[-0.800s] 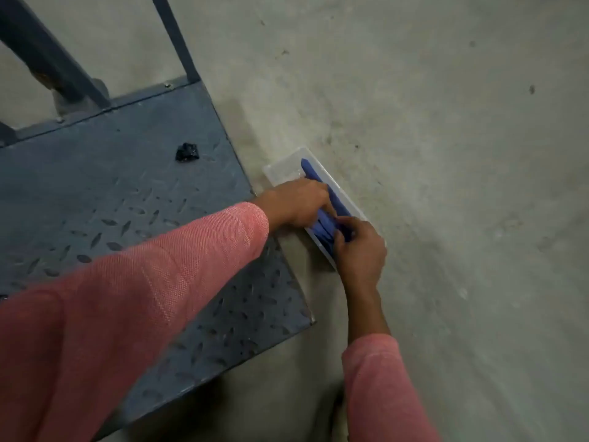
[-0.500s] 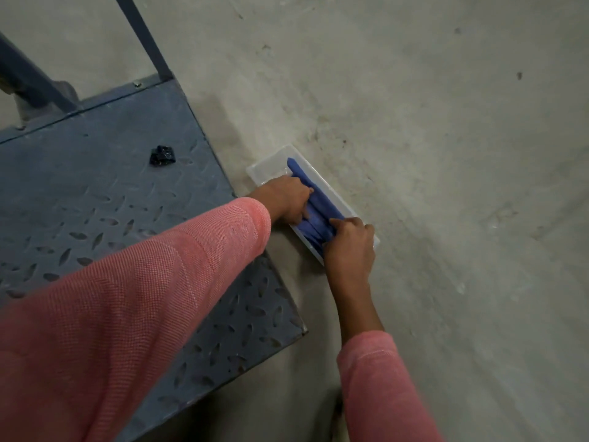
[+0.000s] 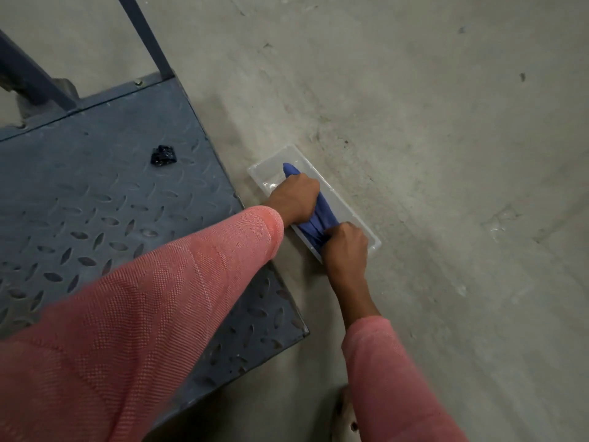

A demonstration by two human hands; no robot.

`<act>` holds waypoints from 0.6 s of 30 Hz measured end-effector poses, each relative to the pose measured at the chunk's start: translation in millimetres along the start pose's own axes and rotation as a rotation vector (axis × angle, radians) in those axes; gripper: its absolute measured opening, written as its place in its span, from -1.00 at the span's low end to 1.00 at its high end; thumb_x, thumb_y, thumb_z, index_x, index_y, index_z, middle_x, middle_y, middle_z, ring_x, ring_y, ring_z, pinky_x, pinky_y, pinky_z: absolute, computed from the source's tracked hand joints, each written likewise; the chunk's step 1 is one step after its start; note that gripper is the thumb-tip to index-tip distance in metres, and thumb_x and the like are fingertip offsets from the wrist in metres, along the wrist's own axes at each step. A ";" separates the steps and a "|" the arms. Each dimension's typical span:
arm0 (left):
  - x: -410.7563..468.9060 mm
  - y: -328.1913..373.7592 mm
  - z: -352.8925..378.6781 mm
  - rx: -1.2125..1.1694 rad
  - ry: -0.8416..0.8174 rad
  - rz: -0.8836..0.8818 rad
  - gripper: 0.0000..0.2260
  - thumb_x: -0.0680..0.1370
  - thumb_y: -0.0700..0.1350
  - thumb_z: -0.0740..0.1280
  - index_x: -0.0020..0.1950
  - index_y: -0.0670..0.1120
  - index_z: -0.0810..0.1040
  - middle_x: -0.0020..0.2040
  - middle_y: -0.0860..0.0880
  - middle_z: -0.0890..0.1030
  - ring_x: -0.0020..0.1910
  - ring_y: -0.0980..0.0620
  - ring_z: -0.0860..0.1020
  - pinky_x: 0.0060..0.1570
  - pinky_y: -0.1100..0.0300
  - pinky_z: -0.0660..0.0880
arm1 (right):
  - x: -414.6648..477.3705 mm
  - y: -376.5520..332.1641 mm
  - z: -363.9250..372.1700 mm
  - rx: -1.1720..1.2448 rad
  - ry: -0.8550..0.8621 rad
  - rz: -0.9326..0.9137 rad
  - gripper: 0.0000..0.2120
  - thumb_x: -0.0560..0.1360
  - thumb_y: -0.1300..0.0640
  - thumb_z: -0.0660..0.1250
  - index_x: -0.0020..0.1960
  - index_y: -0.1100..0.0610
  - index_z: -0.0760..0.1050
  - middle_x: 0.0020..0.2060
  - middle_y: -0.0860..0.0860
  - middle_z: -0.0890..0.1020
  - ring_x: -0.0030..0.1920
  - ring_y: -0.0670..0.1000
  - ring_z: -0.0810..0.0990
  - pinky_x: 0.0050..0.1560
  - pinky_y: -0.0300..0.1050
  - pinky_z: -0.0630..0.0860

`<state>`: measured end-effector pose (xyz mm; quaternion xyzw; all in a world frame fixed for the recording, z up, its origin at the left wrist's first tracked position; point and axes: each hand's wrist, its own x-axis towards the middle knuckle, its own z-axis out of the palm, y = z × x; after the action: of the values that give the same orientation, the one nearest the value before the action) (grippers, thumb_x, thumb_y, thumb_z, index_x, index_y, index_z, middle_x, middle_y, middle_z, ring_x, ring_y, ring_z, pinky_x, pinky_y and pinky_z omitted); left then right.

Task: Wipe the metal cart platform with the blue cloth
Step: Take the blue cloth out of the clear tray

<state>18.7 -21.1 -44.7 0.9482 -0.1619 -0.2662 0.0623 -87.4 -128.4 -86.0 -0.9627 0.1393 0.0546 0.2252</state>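
Note:
The blue cloth (image 3: 322, 215) lies twisted lengthwise in a clear plastic tray (image 3: 267, 173) on the concrete floor, just right of the cart. My left hand (image 3: 294, 196) grips the cloth's far half. At the near end of the cloth my right hand (image 3: 345, 247) is closed around it. The metal cart platform (image 3: 95, 212), dark blue-grey with a raised tread pattern, fills the left side, partly hidden under my pink left sleeve.
A small black crumpled object (image 3: 163, 155) lies on the platform near its far right corner. The cart's handle posts (image 3: 145, 36) rise at the platform's far edge. Bare concrete floor (image 3: 446, 154) spreads to the right.
My left hand has slid farther along the cloth toward the tray's far end and closed around it. The right hand keeps its grip at the near end.

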 end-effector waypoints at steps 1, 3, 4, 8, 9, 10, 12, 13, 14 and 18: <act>-7.4 2.7 -5.2 0.004 0.011 0.003 -0.79 0.57 -0.27 0.38 0.20 -0.16 0.65 0.21 -0.20 0.65 0.23 -0.21 0.61 0.15 0.02 0.57 | -0.8 0.6 -3.9 0.012 -0.013 -0.017 -0.79 0.46 0.38 0.27 -0.07 0.29 0.69 -0.18 0.22 0.67 -0.24 0.18 0.60 -0.21 0.03 0.55; -23.4 9.2 -21.7 0.004 0.049 0.023 -0.82 0.54 -0.26 0.41 0.14 -0.16 0.66 0.18 -0.19 0.66 0.22 -0.21 0.61 0.12 -0.01 0.59 | -5.9 -1.6 -19.6 0.031 0.019 -0.056 -0.82 0.39 0.35 0.30 -0.18 0.25 0.69 -0.31 0.20 0.66 -0.33 0.17 0.57 -0.34 -0.05 0.44; -33.4 11.5 -33.5 0.004 0.086 0.034 -0.84 0.53 -0.25 0.41 0.11 -0.16 0.66 0.16 -0.20 0.66 0.21 -0.22 0.60 0.10 -0.01 0.58 | -10.0 -5.6 -31.5 0.051 0.072 -0.079 -0.84 0.36 0.33 0.32 -0.24 0.23 0.69 -0.38 0.18 0.64 -0.38 0.17 0.55 -0.39 -0.07 0.41; -89.8 3.1 -92.6 -0.053 0.282 0.009 -0.76 0.58 -0.24 0.32 0.17 -0.10 0.71 0.15 -0.20 0.67 0.18 -0.23 0.58 0.15 0.01 0.55 | -28.7 -39.7 -86.3 0.204 0.349 -0.116 -0.87 0.37 0.28 0.41 -0.18 0.14 0.72 -0.38 0.11 0.66 -0.34 0.15 0.54 -0.35 -0.15 0.36; -107.2 -3.0 -106.6 -0.084 0.334 0.003 -0.69 0.57 -0.26 0.31 0.23 -0.05 0.72 0.18 -0.17 0.68 0.19 -0.22 0.59 0.22 0.03 0.56 | -35.9 -52.5 -98.0 0.238 0.383 -0.126 -0.86 0.39 0.25 0.42 -0.11 0.12 0.73 -0.32 0.09 0.68 -0.28 0.14 0.55 -0.29 -0.16 0.35; -125.2 -9.3 -119.4 -0.117 0.372 0.001 -0.63 0.55 -0.28 0.31 0.27 -0.01 0.71 0.20 -0.13 0.69 0.21 -0.19 0.59 0.28 0.05 0.54 | -43.7 -65.7 -107.6 0.270 0.403 -0.140 -0.84 0.41 0.23 0.43 -0.05 0.11 0.73 -0.28 0.07 0.70 -0.23 0.13 0.55 -0.25 -0.18 0.33; -161.6 -23.9 -141.5 -0.199 0.422 -0.018 -0.59 0.52 -0.32 0.33 0.31 -0.02 0.69 0.22 -0.09 0.71 0.24 -0.13 0.61 0.35 0.11 0.51 | -61.5 -92.3 -121.4 0.306 0.434 -0.188 -0.83 0.41 0.20 0.45 -0.01 0.09 0.73 -0.25 0.05 0.70 -0.20 0.10 0.54 -0.21 -0.23 0.27; -178.4 -30.9 -150.6 -0.233 0.436 -0.033 -0.60 0.52 -0.33 0.34 0.30 -0.04 0.70 0.22 -0.09 0.71 0.24 -0.11 0.62 0.36 0.12 0.50 | -70.9 -105.1 -127.0 0.320 0.445 -0.217 -0.83 0.41 0.20 0.46 -0.01 0.09 0.72 -0.26 0.03 0.70 -0.20 0.08 0.53 -0.20 -0.28 0.22; -195.0 -37.9 -158.6 -0.253 0.450 -0.046 -0.61 0.52 -0.34 0.35 0.28 -0.05 0.70 0.21 -0.10 0.71 0.23 -0.11 0.63 0.36 0.12 0.50 | -80.6 -116.8 -131.5 0.337 0.454 -0.246 -0.83 0.40 0.20 0.47 -0.02 0.09 0.72 -0.27 0.02 0.69 -0.20 0.06 0.52 -0.20 -0.32 0.19; -241.4 -67.2 -167.8 -0.245 0.455 -0.072 -0.61 0.48 -0.36 0.36 0.24 -0.07 0.72 0.18 -0.09 0.72 0.18 -0.10 0.65 0.26 0.19 0.51 | -117.7 -147.8 -133.5 0.375 0.435 -0.305 -0.83 0.39 0.19 0.48 -0.03 0.07 0.72 -0.29 -0.02 0.66 -0.21 0.01 0.49 -0.20 -0.35 0.20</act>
<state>-69.4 129.6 201.2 0.9742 -0.0767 -0.0655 0.2020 -150.9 -32.6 114.8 -0.9033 0.0462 -0.2136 0.3691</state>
